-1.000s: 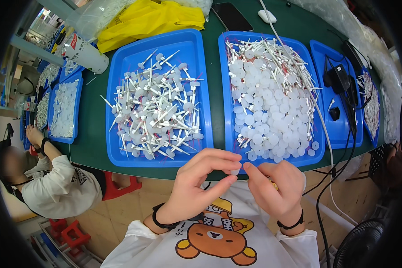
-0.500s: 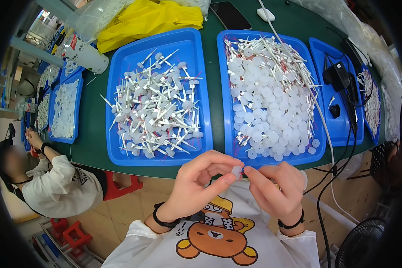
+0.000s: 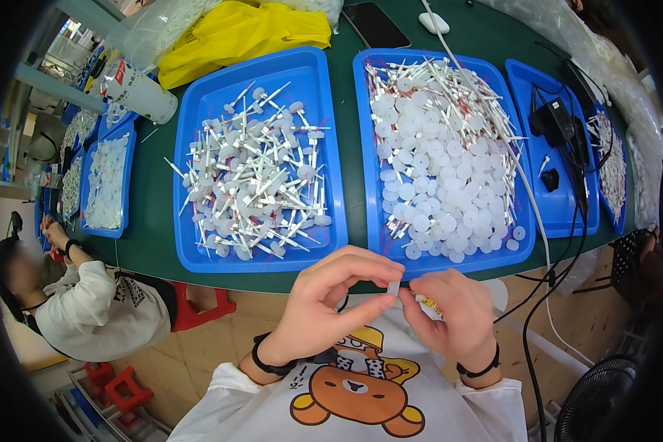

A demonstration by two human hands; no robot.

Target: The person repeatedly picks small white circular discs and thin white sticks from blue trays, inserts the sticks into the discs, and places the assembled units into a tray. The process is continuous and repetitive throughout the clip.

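Observation:
My left hand pinches a small translucent white plastic disc between thumb and fingertips, in front of the table edge. The disc is turned nearly edge-on. Right beside it, my right hand is closed, its fingers curled and thumb tip near the disc; what it grips is hidden. Beyond my hands, the right blue tray is heaped with loose white discs and thin white sticks with red threads. In the left blue tray lie similar sticks with discs fitted on them.
A narrower blue tray at right holds black adapters and cables. A pale cable crosses the right heap. Phone, yellow bag and cup stand at the back. A co-worker sits at left; a fan is lower right.
The disc in my left fingers has turned from slanted to nearly edge-on. My right hand has rolled inward, its fingers curling more, and stays close to the disc.

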